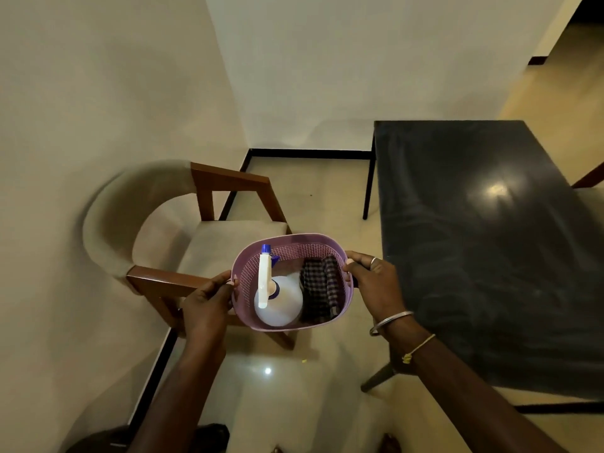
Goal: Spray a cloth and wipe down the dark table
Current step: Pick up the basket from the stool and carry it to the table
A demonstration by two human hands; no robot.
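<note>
I hold a pink perforated basket in the air between the chair and the table. My left hand grips its left rim and my right hand grips its right rim. Inside stand a white spray bottle with a blue nozzle, on the left, and a folded dark checked cloth on the right. The dark table with a glossy top stands to the right of the basket, its near left edge close to my right wrist.
A wooden armchair with a beige cushion sits left of and below the basket, against the wall. Cream walls meet in a corner behind. The tiled floor lies below. Another chair's edge shows at the far right.
</note>
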